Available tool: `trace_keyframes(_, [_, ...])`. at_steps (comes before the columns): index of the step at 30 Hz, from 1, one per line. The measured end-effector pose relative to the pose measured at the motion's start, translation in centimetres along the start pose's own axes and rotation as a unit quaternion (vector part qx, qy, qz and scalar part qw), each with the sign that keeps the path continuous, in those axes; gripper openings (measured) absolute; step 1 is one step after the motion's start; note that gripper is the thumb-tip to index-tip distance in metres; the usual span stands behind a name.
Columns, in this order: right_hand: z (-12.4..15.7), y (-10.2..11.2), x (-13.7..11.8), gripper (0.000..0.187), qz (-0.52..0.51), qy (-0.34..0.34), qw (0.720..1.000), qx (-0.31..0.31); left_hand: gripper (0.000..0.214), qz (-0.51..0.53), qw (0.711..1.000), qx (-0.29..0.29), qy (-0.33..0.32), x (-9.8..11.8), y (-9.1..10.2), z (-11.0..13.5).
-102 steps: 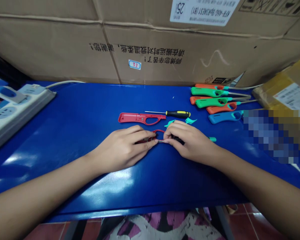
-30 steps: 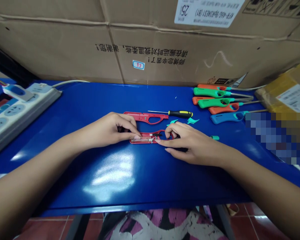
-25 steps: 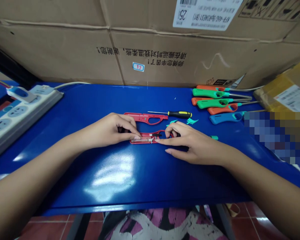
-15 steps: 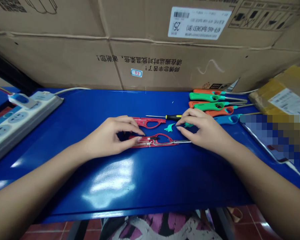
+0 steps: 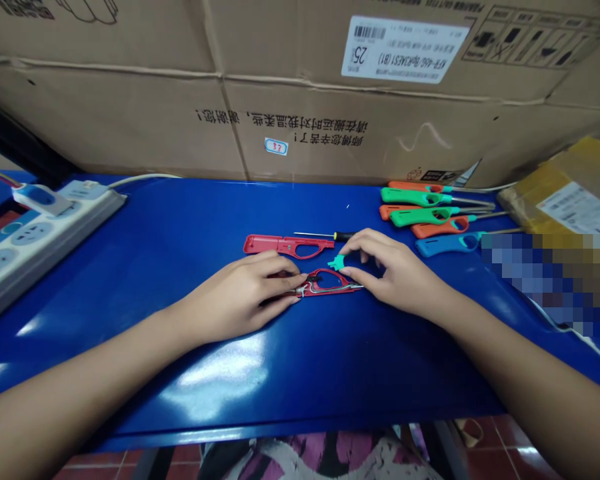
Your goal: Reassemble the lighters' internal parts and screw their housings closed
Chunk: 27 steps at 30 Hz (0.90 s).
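An opened red lighter half-shell (image 5: 325, 283) with metal parts inside lies on the blue table (image 5: 180, 240) in the middle. My left hand (image 5: 245, 297) rests on its left end, fingers pressed down on it. My right hand (image 5: 395, 270) pinches a small teal plastic trigger piece (image 5: 337, 262) between thumb and forefinger, just above the shell's loop. The other red half-shell (image 5: 285, 244) lies just behind, with a black-handled screwdriver (image 5: 330, 235) beside it, partly hidden by my right hand.
Several finished green, orange and blue lighters (image 5: 430, 217) lie at the back right. A white power strip (image 5: 35, 230) sits at the left edge. Cardboard boxes (image 5: 300, 93) wall the back. A yellow package (image 5: 570, 193) sits at the right.
My right hand went back to the teal pieces by the screwdriver, picked one up and brought it to the shell's loop. My left hand slid right along the shell.
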State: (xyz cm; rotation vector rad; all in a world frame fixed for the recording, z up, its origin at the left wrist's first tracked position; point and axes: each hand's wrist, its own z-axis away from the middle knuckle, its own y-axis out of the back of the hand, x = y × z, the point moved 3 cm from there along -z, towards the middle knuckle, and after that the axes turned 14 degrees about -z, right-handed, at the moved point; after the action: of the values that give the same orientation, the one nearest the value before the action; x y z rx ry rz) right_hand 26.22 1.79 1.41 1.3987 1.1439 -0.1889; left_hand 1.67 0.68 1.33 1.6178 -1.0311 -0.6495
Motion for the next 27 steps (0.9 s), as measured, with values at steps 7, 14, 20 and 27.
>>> trace_keyframes(7, [0.2,-0.3,-1.0,0.014,-0.025,0.032,0.998,-0.040,0.032,0.025,1.000,-0.006,0.005,0.1,-0.2,-0.1])
trace_keyframes(14, [0.2,-0.2,-1.0,0.014,-0.019,0.032,0.999,-0.033,0.031,0.035,0.999,-0.002,0.011,0.1,-0.3,-0.2])
trace_keyframes(20, [0.0,-0.4,-1.1,0.014,-0.080,0.001,0.997,0.014,0.031,0.035,0.999,-0.004,0.010,0.1,-0.2,0.0])
trace_keyframes(27, [0.1,-0.5,-2.5,0.016,-0.301,-0.109,0.947,0.013,0.047,-0.002,0.991,0.125,0.046,0.7,1.1,-0.4])
